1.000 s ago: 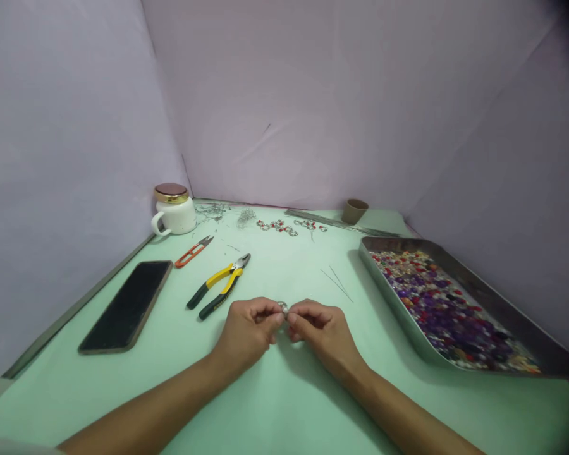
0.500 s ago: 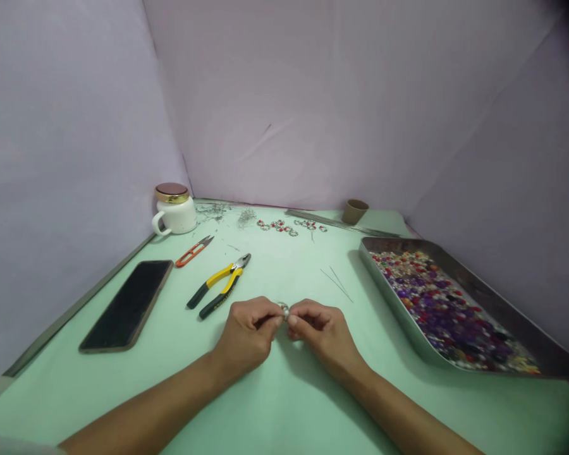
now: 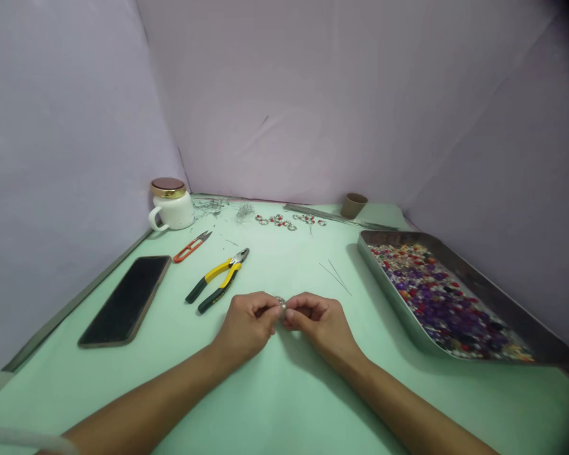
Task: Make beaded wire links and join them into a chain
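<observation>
My left hand (image 3: 247, 325) and my right hand (image 3: 318, 323) meet at the middle of the green table, fingertips pinched together. Between them sits a small silvery beaded ring (image 3: 281, 302), held from both sides; most of it is hidden by the fingers. Yellow-handled pliers (image 3: 217, 279) lie just left of my left hand. Two thin wires (image 3: 334, 276) lie on the table beyond my right hand.
A metal tray (image 3: 493, 292) of purple, red and pale beads stands at the right. A black phone (image 3: 127, 299), orange thread snips (image 3: 192, 246) and a lidded white mug (image 3: 171, 205) are at the left. Finished bead rings (image 3: 284, 220), loose wire and a small brown cup (image 3: 353, 205) lie at the back.
Both hands stay pinched on the small ring with only slight finger shifts. The view has tilted a little, so everything sits slightly higher in the picture.
</observation>
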`<state>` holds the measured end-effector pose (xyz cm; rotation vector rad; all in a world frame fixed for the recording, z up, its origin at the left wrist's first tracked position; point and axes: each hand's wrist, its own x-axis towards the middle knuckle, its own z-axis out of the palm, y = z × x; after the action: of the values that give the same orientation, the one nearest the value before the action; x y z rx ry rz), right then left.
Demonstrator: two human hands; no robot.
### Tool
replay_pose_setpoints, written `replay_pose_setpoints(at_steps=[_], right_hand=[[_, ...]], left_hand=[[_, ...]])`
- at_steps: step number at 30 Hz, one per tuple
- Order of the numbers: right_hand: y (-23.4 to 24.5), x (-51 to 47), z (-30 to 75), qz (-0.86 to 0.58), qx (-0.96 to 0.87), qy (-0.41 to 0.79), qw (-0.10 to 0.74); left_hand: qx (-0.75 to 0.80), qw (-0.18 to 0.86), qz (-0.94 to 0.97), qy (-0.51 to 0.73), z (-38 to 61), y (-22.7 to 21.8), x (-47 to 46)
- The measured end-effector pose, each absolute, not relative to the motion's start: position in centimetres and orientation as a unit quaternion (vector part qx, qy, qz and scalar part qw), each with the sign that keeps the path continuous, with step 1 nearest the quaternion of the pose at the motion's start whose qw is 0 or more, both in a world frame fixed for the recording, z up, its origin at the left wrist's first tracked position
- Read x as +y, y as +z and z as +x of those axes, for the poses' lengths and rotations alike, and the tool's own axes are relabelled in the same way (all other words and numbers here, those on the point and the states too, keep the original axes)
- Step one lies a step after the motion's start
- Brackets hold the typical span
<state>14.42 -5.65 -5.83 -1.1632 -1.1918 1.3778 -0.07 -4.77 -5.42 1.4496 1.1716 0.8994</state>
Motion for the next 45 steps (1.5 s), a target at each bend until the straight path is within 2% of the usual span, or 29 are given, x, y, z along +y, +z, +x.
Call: replay_pose_setpoints(at_steps=[5, 26, 34, 37, 42, 45], right_hand=[[-5.68, -5.63, 14.32, -0.482, -0.479, 0.568, 0.464], [-5.73, -5.85, 14.47, -0.461, -0.544, 0.516, 0.474], [-6.19, -5.97, 14.35, -0.463, -0.636, 0.346, 0.51], [-6.05, -5.9, 14.38, -0.459, -0.603, 0.384, 0.528], [-5.7, -5.6, 14.28, -0.456, -0.456, 0.571, 0.508], [-5.59, -5.56, 14.23, -0.462, -0.434, 0.594, 0.495]], left_hand=[[0.501, 0.558, 0.543, 0.379, 0.08, -5.58, -4.7], [0.479, 0.556, 0.56, 0.384, 0.0, -5.13, -4.89], [0.479, 0.554, 0.561, 0.387, 0.12, -4.98, -4.77], [0.482, 0.56, 0.551, 0.389, 0.01, -5.02, -4.71], [0.481, 0.59, 0.518, 0.39, -0.05, -4.88, -4.68], [0.471, 0.597, 0.525, 0.383, -0.01, -4.88, -4.7]])
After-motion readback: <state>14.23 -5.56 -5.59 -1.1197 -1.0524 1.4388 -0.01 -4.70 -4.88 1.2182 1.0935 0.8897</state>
